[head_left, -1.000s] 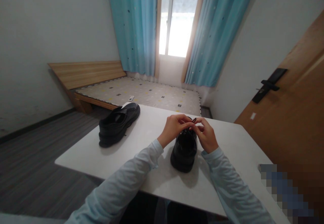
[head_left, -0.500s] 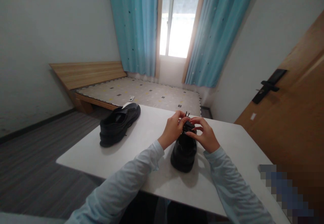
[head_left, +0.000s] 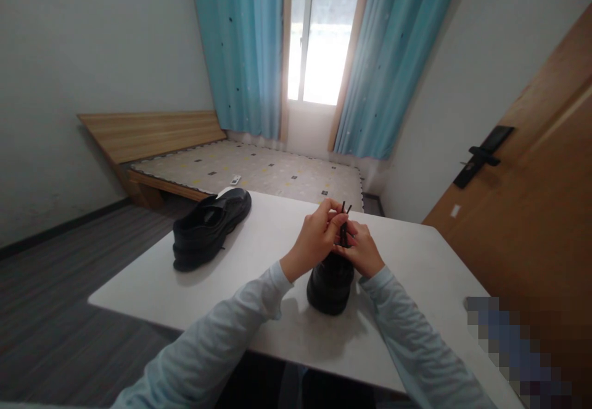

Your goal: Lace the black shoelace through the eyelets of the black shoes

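A black shoe [head_left: 329, 289] stands on the white table in front of me, its heel end facing me. Above its opening, my left hand [head_left: 318, 234] pinches the dark shoelaces [head_left: 343, 234], whose two ends stick up past the fingertips. My right hand [head_left: 364, 250] is closed around the lower part of the laces, its thumb reaching across toward the left hand. Both hands hide the front of this shoe. A second black shoe [head_left: 198, 242] lies apart on the left of the table, with a short lace end beside its sole.
The white table [head_left: 259, 261] has its far edge near a bed [head_left: 259, 165] with a patterned mattress. A small white object [head_left: 235, 180] lies on that mattress. To the right is a wooden door [head_left: 522, 211] with a black handle. A blurred-out patch covers the table's right edge.
My right hand has moved down and in toward the left, its spread fingers closing at the laces. The laces now stand more upright between the hands. The whole view has shifted slightly.
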The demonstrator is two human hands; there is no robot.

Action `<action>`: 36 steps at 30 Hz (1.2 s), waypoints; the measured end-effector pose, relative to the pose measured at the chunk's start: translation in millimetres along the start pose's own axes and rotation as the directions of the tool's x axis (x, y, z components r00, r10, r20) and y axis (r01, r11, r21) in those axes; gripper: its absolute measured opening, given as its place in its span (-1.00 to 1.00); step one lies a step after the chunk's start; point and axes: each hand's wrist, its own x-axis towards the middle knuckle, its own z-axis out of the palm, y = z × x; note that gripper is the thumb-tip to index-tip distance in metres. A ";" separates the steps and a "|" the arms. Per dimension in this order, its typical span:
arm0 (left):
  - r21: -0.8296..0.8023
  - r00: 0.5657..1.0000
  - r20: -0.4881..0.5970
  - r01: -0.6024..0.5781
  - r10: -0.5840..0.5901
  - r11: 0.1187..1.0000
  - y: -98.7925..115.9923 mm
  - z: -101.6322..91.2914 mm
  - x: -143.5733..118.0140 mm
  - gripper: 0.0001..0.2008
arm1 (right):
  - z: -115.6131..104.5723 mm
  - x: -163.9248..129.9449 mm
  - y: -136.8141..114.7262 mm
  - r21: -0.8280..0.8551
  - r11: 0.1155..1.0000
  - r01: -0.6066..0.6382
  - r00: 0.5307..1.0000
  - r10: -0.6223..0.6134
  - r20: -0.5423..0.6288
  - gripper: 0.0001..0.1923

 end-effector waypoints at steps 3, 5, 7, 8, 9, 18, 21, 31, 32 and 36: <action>0.035 0.999 0.027 -0.027 0.026 0.999 9.6 3.4 -5.2 -0.82 | 2.8 -2.5 1.9 -0.013 1.000 -0.005 0.999 0.004 -0.051 -0.55; 0.011 1.000 0.004 -0.016 0.016 1.000 15.1 4.8 -10.4 -0.83 | 4.9 -4.2 3.7 -0.007 1.000 -0.007 0.997 0.006 -0.071 -0.55; -0.037 0.999 -0.038 0.012 -0.013 0.999 18.5 5.8 -18.0 -0.84 | 7.1 -5.6 6.2 0.014 1.000 -0.019 0.997 0.020 -0.073 -0.53; -0.069 0.998 -0.058 0.029 -0.033 0.997 19.4 6.2 -22.8 -0.85 | 8.2 -6.0 7.6 0.029 0.999 -0.032 0.997 0.034 -0.071 -0.52; -0.106 0.996 -0.073 0.046 -0.054 0.993 19.8 6.6 -28.2 -0.85 | 9.2 -6.3 8.9 0.047 0.998 -0.047 0.997 0.050 -0.065 -0.50; -0.345 0.968 -0.150 0.140 -0.202 0.928 20.5 14.2 -74.8 -0.81 | 15.1 -4.2 15.4 0.181 0.981 -0.067 0.997 0.058 0.050 -0.39; -0.458 0.950 -0.176 0.153 -0.258 0.876 20.5 16.0 -79.2 -0.80 | 16.8 -3.8 16.8 0.163 0.984 -0.065 0.997 0.057 0.054 -0.36; -0.588 0.916 -0.198 0.174 -0.350 0.790 30.0 33.7 -82.1 -0.73 | 17.4 -4.2 20.7 0.110 0.992 -0.064 0.997 0.060 0.038 -0.37; -0.590 0.918 -0.193 0.174 -0.347 0.788 30.7 34.8 -81.7 -0.74 | 16.9 -4.4 20.6 0.109 0.992 -0.064 0.997 0.060 0.039 -0.38; -0.598 0.923 -0.172 0.179 -0.344 0.781 34.6 34.5 -75.3 -0.73 | 15.3 -6.1 21.5 0.114 0.993 -0.040 0.999 0.038 0.021 -0.41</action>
